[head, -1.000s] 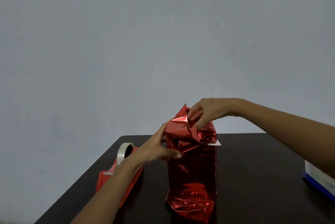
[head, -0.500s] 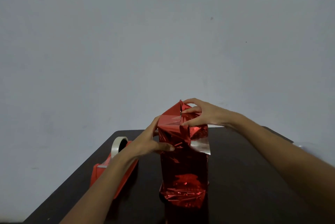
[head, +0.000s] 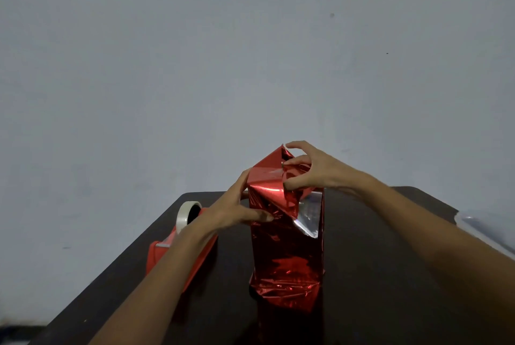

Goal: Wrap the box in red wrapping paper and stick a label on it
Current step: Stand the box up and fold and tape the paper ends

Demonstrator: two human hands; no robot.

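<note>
Red paper (head: 266, 177) looks thin, slick, crease-prone: right hand (head: 315, 170) fingers pinch the top flap, left hand (head: 234, 213) fingers flat, bracing the likely light box (head: 287, 255).

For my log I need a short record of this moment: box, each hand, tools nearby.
box: upright on dark table, sides covered in red wrapping paper, top end not yet closed
left hand: presses the paper against the box's upper left side
right hand: pinches the folds at the top
tape dispenser: on table, left of box
</note>
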